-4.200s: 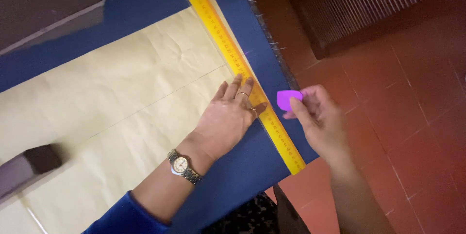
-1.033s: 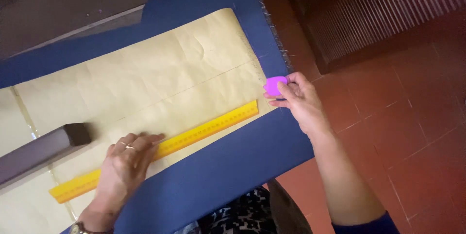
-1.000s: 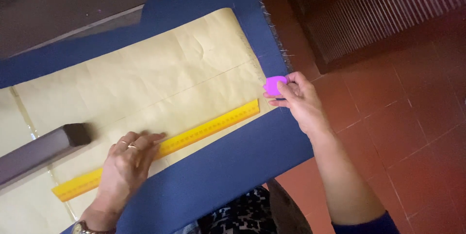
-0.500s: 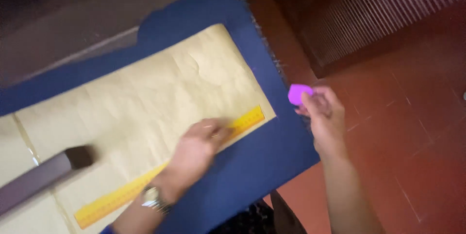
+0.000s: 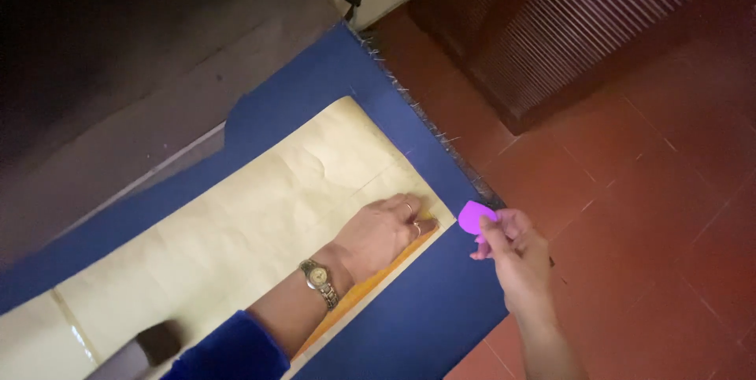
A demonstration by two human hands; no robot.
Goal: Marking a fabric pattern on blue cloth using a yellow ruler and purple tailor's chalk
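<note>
Head view shows the left hand (image 5: 386,232) pressed flat on a yellow plastic ruler (image 5: 370,285) along the cream paper pattern's (image 5: 260,222) near edge on blue cloth (image 5: 425,317) — the right hand (image 5: 512,250) pinches purple tailor's chalk (image 5: 475,215) beside the pattern's corner — marking step, chalk must meet the ruler's edge.

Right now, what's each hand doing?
Left hand: open, pressing flat on the yellow ruler over the paper pattern.
Right hand: closed, pinching the purple chalk piece.
</note>
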